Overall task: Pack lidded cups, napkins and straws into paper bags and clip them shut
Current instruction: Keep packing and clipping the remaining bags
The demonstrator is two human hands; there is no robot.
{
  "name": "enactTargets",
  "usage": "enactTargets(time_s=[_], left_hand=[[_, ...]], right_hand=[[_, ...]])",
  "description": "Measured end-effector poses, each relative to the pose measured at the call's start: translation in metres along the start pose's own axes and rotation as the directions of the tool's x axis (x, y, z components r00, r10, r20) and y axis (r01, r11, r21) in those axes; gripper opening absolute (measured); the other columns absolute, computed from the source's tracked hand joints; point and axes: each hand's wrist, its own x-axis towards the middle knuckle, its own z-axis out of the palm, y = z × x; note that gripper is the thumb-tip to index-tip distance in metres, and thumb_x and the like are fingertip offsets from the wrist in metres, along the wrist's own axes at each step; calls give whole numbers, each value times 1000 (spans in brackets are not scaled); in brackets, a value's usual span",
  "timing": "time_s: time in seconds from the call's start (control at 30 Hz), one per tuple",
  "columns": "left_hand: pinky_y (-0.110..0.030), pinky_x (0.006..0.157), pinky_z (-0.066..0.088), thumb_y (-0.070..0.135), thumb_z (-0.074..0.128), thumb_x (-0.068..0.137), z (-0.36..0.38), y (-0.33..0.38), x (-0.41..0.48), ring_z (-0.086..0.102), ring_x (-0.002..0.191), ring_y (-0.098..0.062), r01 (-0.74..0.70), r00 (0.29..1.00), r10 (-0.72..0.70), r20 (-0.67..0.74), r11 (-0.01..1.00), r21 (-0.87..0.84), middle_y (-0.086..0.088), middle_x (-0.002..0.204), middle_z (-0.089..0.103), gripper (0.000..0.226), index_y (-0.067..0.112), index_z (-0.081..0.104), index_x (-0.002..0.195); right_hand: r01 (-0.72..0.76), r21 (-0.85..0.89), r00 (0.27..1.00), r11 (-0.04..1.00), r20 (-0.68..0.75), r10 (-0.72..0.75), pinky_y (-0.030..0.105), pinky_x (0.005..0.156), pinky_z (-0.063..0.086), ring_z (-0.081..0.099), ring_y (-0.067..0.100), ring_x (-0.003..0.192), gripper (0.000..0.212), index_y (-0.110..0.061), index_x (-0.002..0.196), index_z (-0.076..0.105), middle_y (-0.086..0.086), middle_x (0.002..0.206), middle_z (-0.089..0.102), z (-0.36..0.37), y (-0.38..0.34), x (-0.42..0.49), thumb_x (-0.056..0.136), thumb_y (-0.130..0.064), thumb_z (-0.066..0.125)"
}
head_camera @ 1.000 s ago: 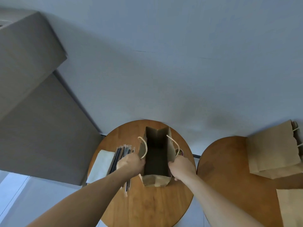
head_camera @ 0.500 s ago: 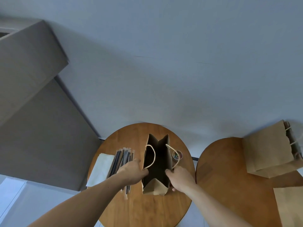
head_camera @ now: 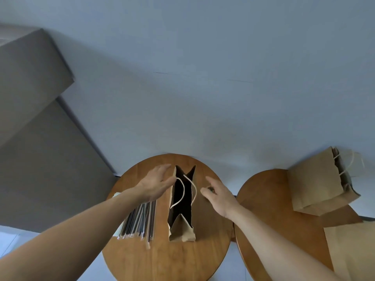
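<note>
Pale blue-grey wall (head_camera: 203,98) backs 2 round wooden tables standing side by side.

Progress: packing is judged to be at its start. 1 tall brown paper bag with white cord handles (head_camera: 181,233) stands upright at the middle of the left round wooden table (head_camera: 162,260). Its mouth is open and its inside is dark, and nothing can be seen in it. No lidded cup is in view anywhere. Cups, napkins, straws and clipping are all outstanding for this bag.

Hands: the left hand (head_camera: 156,183) is at the bag's left rim with fingers straight and loosely spread. Whether the thumb touches the paper cannot be told. The right hand (head_camera: 220,196) is just beside the bag's right side, apart from it, with fingers straight and slightly parted. Neither hand holds anything.

Supplies: a bundle of dark straws in clear wrappers (head_camera: 140,220) lies just left of the bag, partly under the left forearm. A pale stack of napkins (head_camera: 117,231) shows at the bundle's outer edge, mostly covered. A small dark item (head_camera: 211,188) is half hidden under the right hand and cannot be identified.

Surroundings: on the right wooden table (head_camera: 274,220), a second brown paper bag (head_camera: 316,189) lies tilted against the wall, and a flat brown bag (head_camera: 349,250) lies nearer.

Obstruction: the cord handles droop across the open mouth and could, in my judgement, snag items going in.
</note>
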Motion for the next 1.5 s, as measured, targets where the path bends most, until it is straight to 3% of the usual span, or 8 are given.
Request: enactTargets(time_s=[0.17,0.4,0.6,0.8,1.03,1.17,1.3,1.5], left_hand=[[-46,117,24,65,30,96,-14,13,4,22,148,-22,83,989,-45,-141,959,272,0,161,25,70,25,24,154],[-45,119,23,51,38,100,-51,-8,-2,23,147,-23,171,966,-110,-232,950,263,-5,159,29,63,17,30,153],[-46,117,26,47,40,100,-78,-63,-10,24,147,-24,262,951,-217,-222,945,198,-5,159,30,61,16,31,152],[-46,118,26,49,38,100,-99,-129,-13,22,148,-24,304,951,-283,-126,933,193,-5,160,28,63,16,29,153],[-44,118,25,46,38,100,-121,-174,-10,21,148,-23,304,952,-296,-72,939,160,-5,161,27,63,14,28,153],[-42,119,24,48,38,101,-152,-164,-6,19,148,-24,234,970,-223,-97,963,134,-7,161,25,64,13,26,154],[-44,119,22,49,40,100,-220,-122,7,18,148,-24,99,970,-58,-237,981,165,-7,160,27,66,13,26,154],[-45,111,31,49,46,96,-356,-46,-4,29,142,-26,-10,837,177,-517,951,309,-6,153,38,62,16,37,148]], right_hand=[[91,-198,988,976,-103,-113,43,117,27,23,19,147,66,-29,153,26,-4,160,25,-13,-31,25,96,-63,32],[182,-301,970,936,-101,-221,43,113,30,29,24,142,63,-18,148,37,3,153,37,-1,-97,60,98,-55,38],[265,-396,959,880,8,-285,42,105,38,37,27,135,59,-16,144,43,6,146,43,51,-163,89,95,-49,46],[184,-449,981,874,140,-135,42,99,40,38,28,132,58,-16,142,45,7,144,44,120,-192,111,93,-46,48],[75,-487,984,870,176,13,39,95,39,39,27,128,55,-17,141,45,6,138,46,161,-200,123,92,-42,47],[89,-465,994,881,100,-48,38,98,42,41,25,131,59,-18,145,42,5,144,44,146,-229,137,93,-45,49],[113,-489,987,865,-43,-154,40,102,42,42,26,132,61,-18,145,42,5,149,41,91,-285,158,93,-48,52],[182,-544,905,819,-233,-355,41,103,41,46,29,131,60,-17,142,48,7,145,46,9,-402,158,91,-48,59]])
